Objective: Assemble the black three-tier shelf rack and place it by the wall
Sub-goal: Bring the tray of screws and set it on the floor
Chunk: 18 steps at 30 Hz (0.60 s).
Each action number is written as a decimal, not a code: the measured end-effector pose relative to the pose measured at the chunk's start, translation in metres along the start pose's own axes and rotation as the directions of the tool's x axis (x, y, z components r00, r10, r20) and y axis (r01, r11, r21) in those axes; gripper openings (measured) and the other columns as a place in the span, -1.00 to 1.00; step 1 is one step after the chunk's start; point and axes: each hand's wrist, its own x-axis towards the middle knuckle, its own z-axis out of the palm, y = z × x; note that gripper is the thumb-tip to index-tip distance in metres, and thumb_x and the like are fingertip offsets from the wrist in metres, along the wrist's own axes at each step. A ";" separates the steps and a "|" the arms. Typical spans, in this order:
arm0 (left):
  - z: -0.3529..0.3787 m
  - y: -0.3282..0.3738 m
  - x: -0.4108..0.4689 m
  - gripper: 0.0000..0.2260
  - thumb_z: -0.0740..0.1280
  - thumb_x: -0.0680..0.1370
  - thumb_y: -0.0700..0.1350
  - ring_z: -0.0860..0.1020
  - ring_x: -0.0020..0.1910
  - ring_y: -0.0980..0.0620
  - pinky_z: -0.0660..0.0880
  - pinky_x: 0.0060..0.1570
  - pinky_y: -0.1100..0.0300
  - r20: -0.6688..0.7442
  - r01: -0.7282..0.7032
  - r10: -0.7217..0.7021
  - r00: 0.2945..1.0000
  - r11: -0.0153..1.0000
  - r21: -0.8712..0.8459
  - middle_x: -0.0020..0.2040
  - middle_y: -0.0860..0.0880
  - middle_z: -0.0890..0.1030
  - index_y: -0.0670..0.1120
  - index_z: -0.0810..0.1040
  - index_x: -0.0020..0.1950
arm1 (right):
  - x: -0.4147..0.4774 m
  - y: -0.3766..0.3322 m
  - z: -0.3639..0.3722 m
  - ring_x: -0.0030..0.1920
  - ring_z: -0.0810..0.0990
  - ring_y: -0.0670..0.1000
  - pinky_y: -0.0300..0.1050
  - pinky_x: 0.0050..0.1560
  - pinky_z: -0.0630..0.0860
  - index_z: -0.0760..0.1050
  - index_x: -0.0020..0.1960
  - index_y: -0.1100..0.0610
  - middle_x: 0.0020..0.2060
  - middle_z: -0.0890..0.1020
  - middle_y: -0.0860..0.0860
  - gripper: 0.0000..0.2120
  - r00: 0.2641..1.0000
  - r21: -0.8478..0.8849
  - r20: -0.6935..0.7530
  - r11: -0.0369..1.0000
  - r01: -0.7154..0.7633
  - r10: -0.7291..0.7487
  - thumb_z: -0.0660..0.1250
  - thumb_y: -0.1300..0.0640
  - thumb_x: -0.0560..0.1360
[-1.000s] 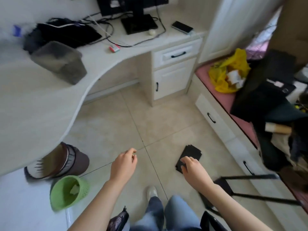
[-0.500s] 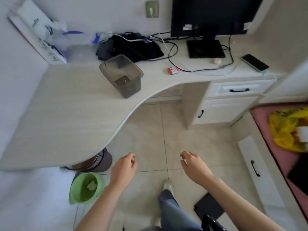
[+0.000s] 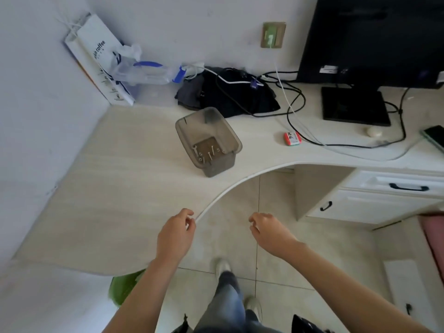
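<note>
Left hand (image 3: pixel 176 234), lower centre, over desk (image 3: pixel 108 188) edge: thumb and forefinger tips together; cannot tell whether pinching anything. Right hand (image 3: pixel 269 233), beside it over floor (image 3: pixel 240 195): fingers loosely curled, empty. Grey translucent bin (image 3: pixel 216 167), frame centre on desk, holds rack screws (image 3: pixel 209 153) and small wrench (image 3: pixel 195 150). Black part (image 3: pixel 304 322) cut off at bottom edge.

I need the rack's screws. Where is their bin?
The grey bin stands in the middle of the desk in the head view, in front of the black bundle and left of the red box.
</note>
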 end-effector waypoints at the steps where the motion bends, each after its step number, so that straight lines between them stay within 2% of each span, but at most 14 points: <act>1: -0.002 0.002 0.013 -0.79 0.28 0.65 -0.10 0.63 0.03 -0.06 0.57 0.01 0.00 -0.008 -0.016 0.016 1.000 1.000 0.006 0.04 -0.06 0.69 -0.04 0.57 0.27 | 0.013 -0.004 -0.006 0.13 0.55 0.07 -0.02 0.14 0.54 0.45 0.31 0.14 0.17 0.58 0.07 -0.71 1.000 0.000 -0.006 1.000 0.009 -0.009 0.14 0.10 0.65; 3: -0.007 0.007 0.041 -0.79 0.27 0.65 -0.10 0.62 0.02 -0.05 0.57 -0.01 0.00 -0.032 -0.049 0.050 0.998 0.998 0.028 0.02 -0.06 0.67 -0.03 0.56 0.28 | 0.037 -0.012 -0.018 0.15 0.54 0.08 -0.02 0.13 0.53 0.45 0.31 0.14 0.17 0.58 0.08 -0.71 1.000 -0.004 -0.016 1.000 0.012 -0.012 0.13 0.09 0.66; 6: -0.017 0.017 0.082 -0.79 0.29 0.65 -0.12 0.59 -0.11 -0.08 0.53 -0.13 0.05 -0.100 -0.089 0.093 0.991 0.995 0.046 -0.03 -0.08 0.61 -0.04 0.58 0.26 | 0.072 -0.026 -0.033 0.15 0.55 0.10 -0.01 0.12 0.53 0.45 0.30 0.14 0.17 0.58 0.09 -0.72 1.000 0.020 -0.024 1.000 -0.003 0.004 0.14 0.09 0.65; 10: -0.035 0.037 0.131 -0.87 0.40 0.53 -0.30 0.60 -0.10 -0.26 0.54 -0.19 -0.05 -0.240 -0.230 0.242 0.940 0.970 0.077 -0.15 -0.18 0.65 -0.20 0.66 0.07 | 0.104 -0.043 -0.046 0.11 0.59 0.10 -0.02 0.08 0.54 0.47 0.29 0.13 0.14 0.62 0.08 -0.72 0.997 0.110 -0.030 0.992 -0.060 0.064 0.16 0.08 0.64; 12: -0.045 0.045 0.156 -0.90 0.42 0.50 -0.33 0.60 -0.09 -0.28 0.54 -0.21 -0.08 -0.261 -0.295 0.321 0.910 0.946 0.134 -0.16 -0.19 0.68 -0.24 0.65 0.00 | 0.119 -0.051 -0.051 0.00 0.59 0.06 -0.10 -0.06 0.51 0.47 0.28 0.12 0.08 0.65 0.07 -0.72 0.991 0.189 -0.009 0.973 -0.132 0.137 0.17 0.05 0.64; 14: -0.054 0.053 0.182 -0.91 0.41 0.52 -0.31 0.59 -0.04 -0.29 0.56 -0.17 -0.10 -0.259 -0.327 0.360 0.896 0.931 0.161 -0.11 -0.19 0.69 -0.24 0.65 0.01 | 0.132 -0.059 -0.058 -0.16 0.56 -0.03 -0.16 -0.22 0.45 0.48 0.25 0.10 0.03 0.65 0.05 -0.73 0.972 0.306 0.045 0.923 -0.232 0.229 0.17 0.01 0.64; 16: -0.059 0.060 0.206 -0.87 0.38 0.57 -0.26 0.56 0.06 -0.29 0.54 -0.06 -0.13 -0.227 -0.323 0.359 0.905 0.929 0.181 -0.02 -0.20 0.67 -0.24 0.65 0.09 | 0.141 -0.067 -0.066 -0.12 0.58 -0.01 -0.13 -0.14 0.52 0.48 0.23 0.09 0.06 0.66 0.03 -0.73 0.952 0.431 0.105 0.850 -0.304 0.288 0.17 -0.01 0.63; 18: -0.061 0.066 0.229 -0.80 0.35 0.60 -0.21 0.51 0.17 -0.28 0.49 0.07 -0.13 -0.177 -0.312 0.352 0.919 0.925 0.217 0.10 -0.21 0.63 -0.23 0.62 0.19 | 0.148 -0.072 -0.073 -0.01 0.62 0.03 -0.01 0.09 0.57 0.50 0.21 0.10 0.02 0.68 0.01 -0.72 0.933 0.549 0.169 0.756 -0.357 0.318 0.18 -0.03 0.63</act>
